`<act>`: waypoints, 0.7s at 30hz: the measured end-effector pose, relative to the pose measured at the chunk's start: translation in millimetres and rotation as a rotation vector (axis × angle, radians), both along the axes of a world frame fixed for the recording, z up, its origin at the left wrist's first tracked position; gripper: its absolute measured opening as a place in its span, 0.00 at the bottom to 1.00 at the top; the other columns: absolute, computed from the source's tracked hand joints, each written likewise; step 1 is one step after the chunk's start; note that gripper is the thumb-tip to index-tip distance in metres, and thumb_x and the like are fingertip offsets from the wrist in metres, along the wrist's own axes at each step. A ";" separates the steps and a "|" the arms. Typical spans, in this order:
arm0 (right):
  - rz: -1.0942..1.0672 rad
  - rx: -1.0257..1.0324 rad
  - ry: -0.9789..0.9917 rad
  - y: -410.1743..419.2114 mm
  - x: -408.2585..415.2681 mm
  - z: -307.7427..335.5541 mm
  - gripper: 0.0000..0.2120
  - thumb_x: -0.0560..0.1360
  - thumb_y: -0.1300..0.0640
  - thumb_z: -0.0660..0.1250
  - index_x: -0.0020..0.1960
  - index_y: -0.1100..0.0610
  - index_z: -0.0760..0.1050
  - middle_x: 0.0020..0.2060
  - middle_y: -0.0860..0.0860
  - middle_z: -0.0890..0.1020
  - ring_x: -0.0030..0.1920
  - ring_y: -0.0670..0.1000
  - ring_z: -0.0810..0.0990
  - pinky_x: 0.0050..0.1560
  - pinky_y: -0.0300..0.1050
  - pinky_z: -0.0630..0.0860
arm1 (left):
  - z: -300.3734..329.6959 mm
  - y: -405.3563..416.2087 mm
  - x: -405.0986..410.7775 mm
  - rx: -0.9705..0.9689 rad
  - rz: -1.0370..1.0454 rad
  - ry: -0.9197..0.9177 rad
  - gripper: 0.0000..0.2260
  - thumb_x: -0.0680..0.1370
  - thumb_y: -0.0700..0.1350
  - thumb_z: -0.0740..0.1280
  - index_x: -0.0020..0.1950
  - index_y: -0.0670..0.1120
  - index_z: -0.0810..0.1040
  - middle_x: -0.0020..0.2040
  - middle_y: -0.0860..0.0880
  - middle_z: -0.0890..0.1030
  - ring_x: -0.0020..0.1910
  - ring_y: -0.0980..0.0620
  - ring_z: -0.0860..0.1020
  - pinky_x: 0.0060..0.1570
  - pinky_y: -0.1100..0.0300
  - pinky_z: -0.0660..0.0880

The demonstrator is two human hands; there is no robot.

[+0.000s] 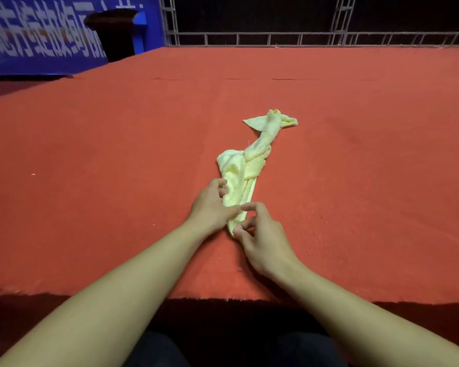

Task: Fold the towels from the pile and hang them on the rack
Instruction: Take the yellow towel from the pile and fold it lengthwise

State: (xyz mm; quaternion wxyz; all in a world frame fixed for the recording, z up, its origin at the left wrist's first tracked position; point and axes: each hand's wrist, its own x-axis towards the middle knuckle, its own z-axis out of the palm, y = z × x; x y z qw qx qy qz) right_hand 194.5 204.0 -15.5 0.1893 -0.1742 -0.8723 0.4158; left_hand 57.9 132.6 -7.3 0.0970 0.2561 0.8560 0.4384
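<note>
One towel: a single pale yellow towel [245, 165] is seen, twisted into a rope-like strand on the red table cover [117, 154], running from frame centre down to the hands at lower centre.
Left hand: the left hand [211, 206] is laid against the towel's near end, its fingers curled round the cloth's left edge.
Right hand: the right hand [260, 234] is closed in a pinch on the nearest tip of the towel, thumb and fingers bent round it.
Step in hand: the twist is judged to need undoing first; the near corners are best found and drawn apart so that the cloth is spread flat before any fold is made.
Care: the far end is still knotted on itself, so a shake or a pull along the length is likely called for.
Containers: only a dark pot-like vessel [112, 33] is seen at upper left; its contents cannot be told.
Rack: a metal lattice frame [302, 38] is seen along the top edge; whether it is the rack cannot be told.
</note>
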 end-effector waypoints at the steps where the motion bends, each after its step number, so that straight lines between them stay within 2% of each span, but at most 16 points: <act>1: 0.015 -0.022 0.010 -5.3 7.2 1.4 0.17 0.76 0.58 0.69 0.63 0.49 0.68 0.40 0.42 0.82 0.45 0.42 0.80 0.52 0.43 0.74 | 1.5 -7.6 3.8 -0.007 0.031 0.008 0.30 0.71 0.46 0.75 0.70 0.50 0.67 0.54 0.54 0.79 0.51 0.52 0.79 0.55 0.56 0.75; 3: 0.057 -0.078 0.026 -17.6 20.1 4.2 0.17 0.76 0.58 0.69 0.61 0.48 0.68 0.39 0.41 0.82 0.41 0.38 0.79 0.49 0.35 0.72 | 5.4 -22.5 10.9 0.050 0.134 -0.039 0.29 0.74 0.42 0.71 0.73 0.48 0.65 0.49 0.54 0.79 0.50 0.51 0.80 0.53 0.59 0.73; 5: 0.128 -0.124 0.041 -31.4 29.7 6.8 0.19 0.75 0.60 0.69 0.62 0.48 0.67 0.39 0.42 0.83 0.39 0.37 0.79 0.47 0.31 0.71 | 7.6 -38.8 17.0 0.160 0.237 -0.135 0.27 0.75 0.40 0.68 0.73 0.46 0.65 0.51 0.50 0.80 0.49 0.51 0.79 0.52 0.59 0.74; 6: 0.163 -0.133 0.045 -36.0 31.7 8.2 0.21 0.75 0.60 0.70 0.64 0.48 0.67 0.39 0.43 0.83 0.39 0.38 0.80 0.48 0.32 0.72 | 7.5 -46.6 17.9 0.196 0.273 -0.167 0.25 0.75 0.39 0.67 0.72 0.46 0.67 0.53 0.48 0.81 0.48 0.50 0.79 0.51 0.59 0.74; 9: 0.206 -0.075 0.066 -30.6 22.1 15.9 0.26 0.75 0.58 0.70 0.70 0.48 0.65 0.42 0.43 0.83 0.34 0.43 0.79 0.45 0.34 0.74 | 10.4 -67.2 9.7 0.171 0.312 -0.113 0.21 0.76 0.38 0.63 0.69 0.46 0.70 0.54 0.46 0.82 0.48 0.47 0.80 0.48 0.59 0.72; 11: 0.148 -0.018 0.125 -11.3 2.1 19.3 0.25 0.75 0.57 0.70 0.70 0.50 0.67 0.46 0.42 0.82 0.31 0.43 0.77 0.43 0.34 0.73 | 12.2 -74.1 -5.3 0.078 0.346 -0.018 0.19 0.77 0.39 0.62 0.67 0.47 0.71 0.55 0.48 0.82 0.53 0.47 0.79 0.52 0.58 0.72; 13: 0.044 0.063 0.190 15.4 -23.3 21.6 0.24 0.76 0.58 0.69 0.70 0.52 0.69 0.50 0.42 0.81 0.33 0.39 0.75 0.46 0.37 0.72 | 11.2 -72.0 -22.5 -0.024 0.360 0.095 0.18 0.76 0.44 0.65 0.66 0.47 0.73 0.58 0.50 0.80 0.58 0.48 0.77 0.59 0.55 0.72; 15: -0.047 0.112 0.217 42.5 -50.9 22.8 0.22 0.76 0.59 0.67 0.70 0.53 0.70 0.51 0.44 0.80 0.37 0.39 0.74 0.50 0.39 0.72 | 11.4 -58.8 -38.5 -0.064 0.323 0.182 0.19 0.75 0.49 0.67 0.65 0.49 0.73 0.60 0.51 0.78 0.59 0.47 0.76 0.62 0.52 0.71; 18: -0.127 0.135 0.233 70.8 -85.8 19.1 0.22 0.76 0.59 0.66 0.69 0.52 0.69 0.52 0.45 0.80 0.46 0.48 0.77 0.55 0.48 0.74 | 22.1 -26.0 -55.9 -0.075 0.213 0.311 0.20 0.74 0.57 0.69 0.64 0.56 0.73 0.59 0.56 0.79 0.60 0.50 0.76 0.61 0.51 0.72; 21: -0.151 0.171 0.262 82.2 -105.5 4.3 0.22 0.76 0.58 0.65 0.69 0.50 0.70 0.54 0.45 0.80 0.53 0.52 0.74 0.56 0.44 0.70 | 33.2 10.5 -68.4 -0.216 0.104 0.368 0.24 0.72 0.63 0.70 0.65 0.58 0.72 0.60 0.60 0.79 0.60 0.53 0.76 0.59 0.54 0.72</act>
